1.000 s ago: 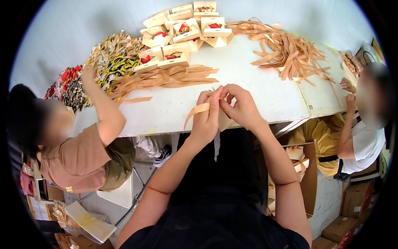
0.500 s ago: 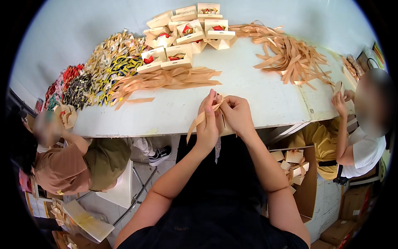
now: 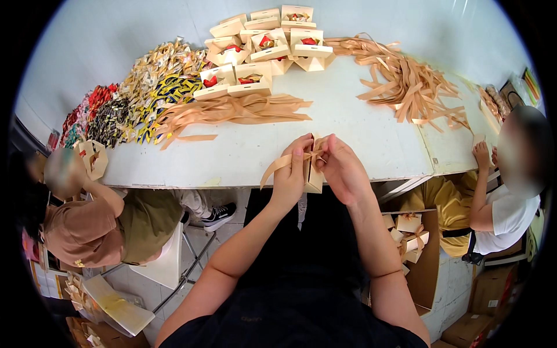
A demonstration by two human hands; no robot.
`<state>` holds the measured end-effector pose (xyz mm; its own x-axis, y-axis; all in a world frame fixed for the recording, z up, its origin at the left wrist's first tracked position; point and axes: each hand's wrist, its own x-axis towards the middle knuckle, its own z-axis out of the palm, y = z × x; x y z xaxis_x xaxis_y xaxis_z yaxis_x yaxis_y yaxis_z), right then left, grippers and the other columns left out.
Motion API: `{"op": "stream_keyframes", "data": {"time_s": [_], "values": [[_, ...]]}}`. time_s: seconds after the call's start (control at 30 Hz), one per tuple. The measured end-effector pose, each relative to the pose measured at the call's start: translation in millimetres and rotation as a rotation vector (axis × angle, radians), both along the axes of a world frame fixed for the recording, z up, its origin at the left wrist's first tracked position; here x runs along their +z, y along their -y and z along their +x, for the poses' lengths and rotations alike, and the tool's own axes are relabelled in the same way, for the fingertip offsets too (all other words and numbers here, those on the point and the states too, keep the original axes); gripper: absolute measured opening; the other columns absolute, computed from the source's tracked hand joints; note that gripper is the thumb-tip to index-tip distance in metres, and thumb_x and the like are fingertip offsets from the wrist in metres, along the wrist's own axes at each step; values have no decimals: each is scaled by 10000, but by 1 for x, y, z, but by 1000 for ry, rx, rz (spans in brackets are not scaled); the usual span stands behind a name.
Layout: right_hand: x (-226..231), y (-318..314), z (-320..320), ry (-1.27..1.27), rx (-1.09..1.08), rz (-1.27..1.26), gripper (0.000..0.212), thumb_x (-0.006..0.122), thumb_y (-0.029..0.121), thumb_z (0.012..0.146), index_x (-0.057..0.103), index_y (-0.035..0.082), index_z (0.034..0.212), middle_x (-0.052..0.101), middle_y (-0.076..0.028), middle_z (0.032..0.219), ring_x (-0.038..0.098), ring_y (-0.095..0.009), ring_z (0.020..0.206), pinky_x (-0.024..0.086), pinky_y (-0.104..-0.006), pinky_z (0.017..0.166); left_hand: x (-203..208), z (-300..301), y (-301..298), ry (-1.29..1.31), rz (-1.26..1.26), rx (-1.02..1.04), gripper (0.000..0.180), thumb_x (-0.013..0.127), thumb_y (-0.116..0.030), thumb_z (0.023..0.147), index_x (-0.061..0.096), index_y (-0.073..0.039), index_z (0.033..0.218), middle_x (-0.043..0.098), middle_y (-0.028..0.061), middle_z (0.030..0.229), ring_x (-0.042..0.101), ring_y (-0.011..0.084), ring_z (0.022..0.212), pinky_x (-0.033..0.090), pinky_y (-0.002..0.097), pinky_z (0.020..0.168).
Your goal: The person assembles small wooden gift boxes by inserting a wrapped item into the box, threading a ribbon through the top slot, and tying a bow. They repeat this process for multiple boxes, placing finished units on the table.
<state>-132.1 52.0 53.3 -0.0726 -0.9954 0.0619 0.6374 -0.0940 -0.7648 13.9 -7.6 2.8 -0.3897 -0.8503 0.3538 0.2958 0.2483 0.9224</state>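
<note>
At the table's near edge, my two hands hold a small cream cardboard box (image 3: 314, 182) upright between them. A peach satin ribbon (image 3: 270, 169) runs round the box and crosses at its upper part. My left hand (image 3: 292, 176) is closed on the box's left side, and a loose ribbon end hangs out past its back. With thumb and fingertips, my right hand (image 3: 346, 172) pinches the ribbon by the crossing, its palm turned toward the box. The fingers partly cover the knot area.
Peach ribbons (image 3: 238, 109) lie ahead, with another heap (image 3: 412, 87) farther right. Open cream boxes (image 3: 249, 81) hold wrapped sweets; sweet piles (image 3: 165, 75) spread left. A carton (image 3: 426, 255) of ribboned boxes stands below right. People sit on both sides, one handling a box (image 3: 93, 159).
My right hand has turned from a knuckles-up pinch to a more open palm at the ribbon crossing. More of the box's front shows between my hands, which are slightly lower.
</note>
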Motion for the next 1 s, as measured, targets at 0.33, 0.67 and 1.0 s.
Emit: {"op": "stream_keyframes", "data": {"time_s": [0.33,0.67,1.0], "values": [[-4,1,-25,370,-108,146,194,560,276,1181,640,139,1071,653,-3,1094,658,-165,1132,558,-388,944,2,34,33,271,-38,321,425,479,-290,1206,680,30,1012,736,94,838,720,171,745,617,319,706],[-7,-3,-49,-476,-544,285,466,669,328,1129,637,-14,1444,653,-18,1037,667,-129,958,549,-267,773,68,114,30,265,549,-232,635,511,-471,1185,567,-66,699,538,56,550,598,184,457,490,292,463],[1,1,-30,-1460,-719,-475,244,793,104,970,752,57,1206,719,-128,1122,678,-252,1047,538,-417,894,44,59,34,446,-237,72,194,789,-223,1033,793,-29,1024,636,16,1094,535,93,872,425,242,690]]}}
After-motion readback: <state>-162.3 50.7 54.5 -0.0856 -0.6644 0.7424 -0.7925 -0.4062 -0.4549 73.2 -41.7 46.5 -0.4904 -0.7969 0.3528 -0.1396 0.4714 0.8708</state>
